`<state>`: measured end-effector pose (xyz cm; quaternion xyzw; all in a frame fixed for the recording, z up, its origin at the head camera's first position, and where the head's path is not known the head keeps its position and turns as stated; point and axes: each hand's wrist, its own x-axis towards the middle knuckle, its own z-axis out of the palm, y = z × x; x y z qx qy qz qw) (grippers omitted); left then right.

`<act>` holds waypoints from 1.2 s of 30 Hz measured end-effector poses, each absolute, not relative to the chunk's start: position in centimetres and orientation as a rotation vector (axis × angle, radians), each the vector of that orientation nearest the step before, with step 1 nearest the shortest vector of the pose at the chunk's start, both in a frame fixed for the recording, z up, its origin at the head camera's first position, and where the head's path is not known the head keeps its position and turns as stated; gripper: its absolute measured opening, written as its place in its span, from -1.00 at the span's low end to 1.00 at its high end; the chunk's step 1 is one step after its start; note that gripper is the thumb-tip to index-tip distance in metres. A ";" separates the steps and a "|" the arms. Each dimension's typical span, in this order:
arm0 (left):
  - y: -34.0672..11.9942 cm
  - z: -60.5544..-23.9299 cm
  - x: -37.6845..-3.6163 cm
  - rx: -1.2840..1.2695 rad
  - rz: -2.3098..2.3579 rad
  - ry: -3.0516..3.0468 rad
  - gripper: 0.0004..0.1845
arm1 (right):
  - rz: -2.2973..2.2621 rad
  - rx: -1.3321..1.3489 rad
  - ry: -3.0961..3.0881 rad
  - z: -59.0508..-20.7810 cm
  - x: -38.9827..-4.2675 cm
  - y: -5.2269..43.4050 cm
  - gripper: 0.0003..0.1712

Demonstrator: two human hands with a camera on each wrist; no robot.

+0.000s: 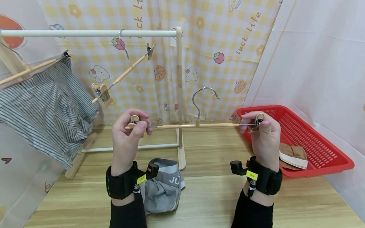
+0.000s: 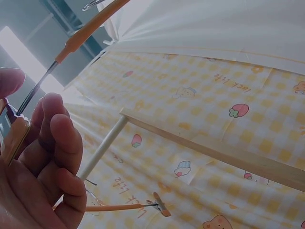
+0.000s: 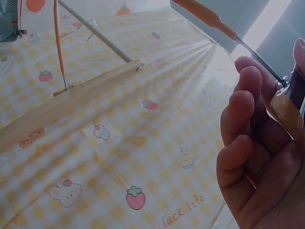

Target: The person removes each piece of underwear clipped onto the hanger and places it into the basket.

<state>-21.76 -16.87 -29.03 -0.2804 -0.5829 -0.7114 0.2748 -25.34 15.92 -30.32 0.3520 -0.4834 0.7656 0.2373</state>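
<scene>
A clip hanger (image 1: 182, 126) with a metal hook and a wood-coloured bar is held level in front of the rack, hook pointing up. My left hand (image 1: 128, 134) grips its left end around the clip (image 2: 16, 136). At the other end, my right hand (image 1: 265, 136) pinches the right clip (image 1: 258, 120) between thumb and fingers. No cloth is in either clip. Below the left wrist, grey briefs (image 1: 162, 193) with a lettered waistband lie on the table, partly hidden by the wrist camera.
A rack with a white rail (image 1: 85, 33) stands at the left. Striped shorts (image 1: 51, 101) and an empty clip hanger (image 1: 125, 74) hang from it. On the right, a red basket (image 1: 328, 148) holds a folded brown garment (image 1: 295, 153). A checked curtain (image 1: 216, 34) covers the back.
</scene>
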 end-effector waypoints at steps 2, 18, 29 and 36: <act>-16.9 -29.1 -21.7 -0.750 -1.914 -1.569 -0.89 | 2.099 0.962 -1.325 -30.3 -25.3 15.9 -0.33; -16.9 -29.0 -21.6 -0.744 -1.931 -1.566 -0.89 | 2.102 0.979 -1.311 -30.3 -25.3 15.9 -0.34; -16.9 -28.9 -21.6 -0.751 -1.912 -1.564 -0.87 | 2.104 0.979 -1.320 -30.3 -25.2 15.9 -0.34; -17.0 -29.0 -21.8 -0.747 -1.838 -1.583 -0.65 | 2.100 1.010 -1.318 -30.3 -25.3 15.9 -0.36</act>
